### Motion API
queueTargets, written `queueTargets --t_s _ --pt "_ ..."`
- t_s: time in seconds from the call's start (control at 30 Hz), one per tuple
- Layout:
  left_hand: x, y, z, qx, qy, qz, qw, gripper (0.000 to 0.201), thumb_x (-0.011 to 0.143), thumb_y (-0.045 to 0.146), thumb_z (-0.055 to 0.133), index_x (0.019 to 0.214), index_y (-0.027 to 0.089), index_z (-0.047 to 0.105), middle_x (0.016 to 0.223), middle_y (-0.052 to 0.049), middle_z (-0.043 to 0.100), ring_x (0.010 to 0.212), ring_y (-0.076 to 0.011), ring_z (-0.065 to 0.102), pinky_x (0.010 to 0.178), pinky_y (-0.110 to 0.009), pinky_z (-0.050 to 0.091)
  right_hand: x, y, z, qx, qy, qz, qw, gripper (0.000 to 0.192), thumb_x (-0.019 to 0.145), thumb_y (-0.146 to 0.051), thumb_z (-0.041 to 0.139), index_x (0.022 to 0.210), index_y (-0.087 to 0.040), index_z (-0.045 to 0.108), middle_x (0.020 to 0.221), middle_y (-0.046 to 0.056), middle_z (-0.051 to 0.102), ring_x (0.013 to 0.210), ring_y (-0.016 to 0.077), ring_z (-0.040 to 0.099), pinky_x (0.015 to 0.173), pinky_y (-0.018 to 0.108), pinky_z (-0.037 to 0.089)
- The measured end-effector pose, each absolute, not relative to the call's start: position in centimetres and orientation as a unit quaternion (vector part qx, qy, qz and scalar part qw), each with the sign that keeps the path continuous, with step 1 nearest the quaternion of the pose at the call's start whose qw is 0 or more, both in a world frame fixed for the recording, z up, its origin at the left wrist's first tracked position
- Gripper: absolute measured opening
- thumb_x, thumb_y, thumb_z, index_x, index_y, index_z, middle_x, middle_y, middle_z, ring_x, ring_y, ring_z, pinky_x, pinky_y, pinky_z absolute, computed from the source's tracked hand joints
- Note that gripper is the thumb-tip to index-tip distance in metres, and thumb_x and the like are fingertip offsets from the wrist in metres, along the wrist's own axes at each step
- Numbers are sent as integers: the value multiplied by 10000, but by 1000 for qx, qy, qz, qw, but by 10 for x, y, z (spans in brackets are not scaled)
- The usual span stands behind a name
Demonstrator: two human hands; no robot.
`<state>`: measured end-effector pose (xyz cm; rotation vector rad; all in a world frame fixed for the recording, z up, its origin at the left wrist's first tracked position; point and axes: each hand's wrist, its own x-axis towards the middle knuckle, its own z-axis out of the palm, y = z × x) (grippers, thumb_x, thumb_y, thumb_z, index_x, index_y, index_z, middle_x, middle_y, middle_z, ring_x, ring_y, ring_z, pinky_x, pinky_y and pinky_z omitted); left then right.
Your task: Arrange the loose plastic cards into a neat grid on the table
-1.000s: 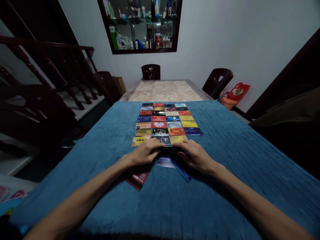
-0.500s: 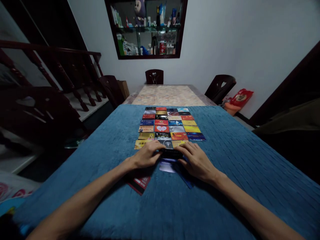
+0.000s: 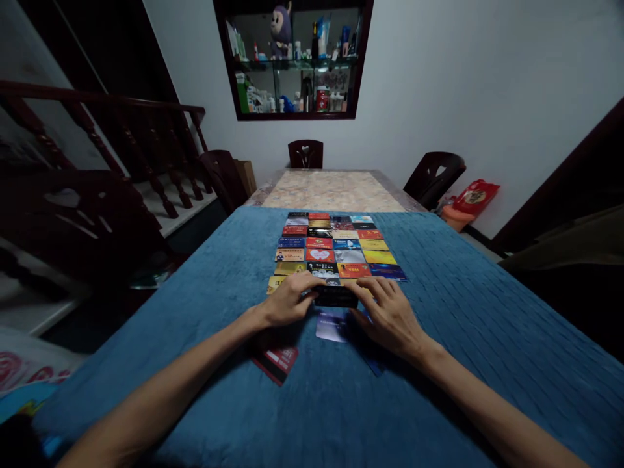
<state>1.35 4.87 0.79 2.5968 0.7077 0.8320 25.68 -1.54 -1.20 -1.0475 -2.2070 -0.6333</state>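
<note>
The left hand (image 3: 287, 302) and the right hand (image 3: 390, 312) meet over a blue cloth (image 3: 463, 312) and grip a dark card (image 3: 335, 296) between them — the left fingertips pinch its left end, the right fingertips its right end. Both hands are curled, knuckles up. The dark card sits flat or nearly flat just above the cloth; whether it touches the surface cannot be told.

Directly beyond the fingertips lies a grid of cards (image 3: 336, 250), laid edge to edge in four columns that run away from the hands. The nearest row is partly covered by the fingers.

On the near side of the hands, below the gap between them, a pale violet card (image 3: 330, 326) lies flat on the cloth. A red and black card (image 3: 277, 361) lies under the left wrist, skewed to the grid. A blue card (image 3: 375, 365) shows partly from under the right wrist.

Well beyond the grid, the bare tabletop (image 3: 331, 192) shows past the edge of the cloth — chairs (image 3: 305, 154) stand around it.
</note>
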Motion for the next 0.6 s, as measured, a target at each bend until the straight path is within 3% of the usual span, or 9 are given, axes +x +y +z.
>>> queueTargets --t_s 0.33,0.6 --pt "10 55 13 911 242 312 115 456 882 104 516 1332 178 514 1102 -99 658 1042 -220 620 925 -388 527 256 -3 -3 -399 -829 -252 300 459 928 -210 510 1386 -188 497 1132 137 674 1016 290 562 834 430 439" --pt "6 63 22 922 216 322 6 550 888 190 581 1404 169 394 1280 -156 563 1191 -289 549 1023 -489 482 250 19 15 -389 -828 -266 302 411 930 -224 512 1339 -180 499 1051 128 665 970 284 551 805 417 438"
